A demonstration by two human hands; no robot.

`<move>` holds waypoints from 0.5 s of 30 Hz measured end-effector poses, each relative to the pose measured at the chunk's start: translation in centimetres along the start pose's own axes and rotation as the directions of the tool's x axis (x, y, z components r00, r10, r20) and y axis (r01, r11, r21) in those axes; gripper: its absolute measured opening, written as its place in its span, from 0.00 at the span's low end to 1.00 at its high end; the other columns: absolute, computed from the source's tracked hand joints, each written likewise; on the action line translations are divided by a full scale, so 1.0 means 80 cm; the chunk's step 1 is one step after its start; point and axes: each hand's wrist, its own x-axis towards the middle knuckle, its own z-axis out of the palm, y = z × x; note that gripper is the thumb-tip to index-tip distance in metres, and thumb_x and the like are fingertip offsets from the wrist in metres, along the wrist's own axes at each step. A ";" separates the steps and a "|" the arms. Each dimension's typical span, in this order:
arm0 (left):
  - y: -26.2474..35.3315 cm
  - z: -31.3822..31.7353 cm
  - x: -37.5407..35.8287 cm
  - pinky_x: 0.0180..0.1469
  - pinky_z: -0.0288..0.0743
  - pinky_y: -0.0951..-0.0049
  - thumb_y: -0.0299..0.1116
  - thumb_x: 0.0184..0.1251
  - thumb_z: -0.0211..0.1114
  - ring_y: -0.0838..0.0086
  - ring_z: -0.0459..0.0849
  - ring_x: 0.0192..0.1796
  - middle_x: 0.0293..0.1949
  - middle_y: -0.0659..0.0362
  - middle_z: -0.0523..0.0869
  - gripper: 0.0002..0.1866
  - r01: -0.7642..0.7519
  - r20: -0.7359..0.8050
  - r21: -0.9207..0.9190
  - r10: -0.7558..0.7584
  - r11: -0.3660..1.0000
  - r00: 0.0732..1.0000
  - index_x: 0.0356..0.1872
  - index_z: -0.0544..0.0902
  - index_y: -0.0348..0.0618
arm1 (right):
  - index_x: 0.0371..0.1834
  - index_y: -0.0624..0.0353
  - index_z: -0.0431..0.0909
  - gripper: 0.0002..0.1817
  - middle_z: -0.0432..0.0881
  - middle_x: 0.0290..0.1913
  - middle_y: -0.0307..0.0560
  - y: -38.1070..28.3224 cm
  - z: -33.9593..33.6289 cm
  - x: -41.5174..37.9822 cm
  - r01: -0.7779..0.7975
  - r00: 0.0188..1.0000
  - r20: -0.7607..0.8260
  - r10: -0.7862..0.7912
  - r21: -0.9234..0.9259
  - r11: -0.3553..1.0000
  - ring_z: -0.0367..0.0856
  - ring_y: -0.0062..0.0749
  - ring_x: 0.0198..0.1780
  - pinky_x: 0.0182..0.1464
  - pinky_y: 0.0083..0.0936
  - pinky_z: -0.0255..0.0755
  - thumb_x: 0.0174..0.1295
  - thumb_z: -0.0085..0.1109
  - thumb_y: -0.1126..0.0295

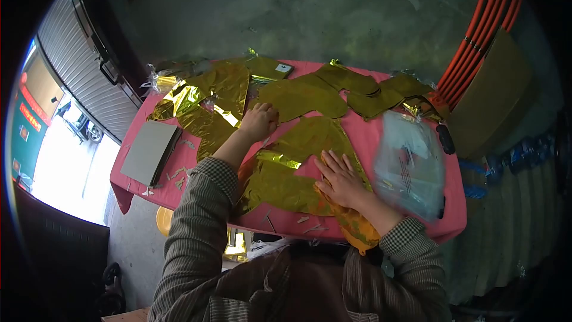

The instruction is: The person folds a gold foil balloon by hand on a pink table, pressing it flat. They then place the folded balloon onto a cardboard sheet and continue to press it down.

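One hand, the right (342, 182), lies open, palm down with fingers spread, on the gold foil shape (280, 191) at the near side of the table (364, 137); the left hand (260, 122) is curled beyond it (whether gripping anything, I cannot tell). To flatten it well, I'd press lightly outward from the middle and support the orange flap (357, 232) overhanging the edge, lest its weight drag.

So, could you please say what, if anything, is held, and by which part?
The right hand lies spread on gold foil, no visible grip; whether the curled left hand grips anything is hidden.
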 end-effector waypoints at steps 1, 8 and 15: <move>0.000 -0.005 0.002 0.49 0.73 0.67 0.33 0.53 0.60 0.62 0.77 0.47 0.38 0.58 0.81 0.07 0.002 0.002 -0.002 -0.002 1.000 1.000 0.34 0.80 0.49 | 0.72 0.51 0.50 0.33 0.47 0.73 0.51 0.000 0.001 0.000 0.002 1.000 -0.004 -0.003 -0.016 1.000 0.42 0.43 0.74 0.72 0.44 0.33 0.67 0.39 0.49; -0.028 0.014 0.006 0.42 0.76 0.66 0.33 0.55 0.57 0.64 0.79 0.44 0.36 0.60 0.83 0.06 -0.054 0.253 0.138 0.017 0.989 0.967 0.32 0.80 0.49 | 0.72 0.51 0.48 0.33 0.46 0.73 0.52 -0.011 -0.010 0.002 -0.038 0.998 0.049 0.041 -0.062 0.997 0.42 0.44 0.74 0.72 0.45 0.35 0.67 0.38 0.50; -0.021 -0.005 0.028 0.31 0.74 0.60 0.34 0.50 0.62 0.58 0.81 0.27 0.23 0.53 0.83 0.05 0.413 0.245 -0.157 -0.370 0.897 0.896 0.22 0.81 0.45 | 0.72 0.52 0.48 0.33 0.45 0.73 0.54 -0.016 -0.016 0.003 -0.057 0.991 0.120 0.066 -0.080 0.995 0.41 0.46 0.74 0.71 0.48 0.37 0.67 0.38 0.50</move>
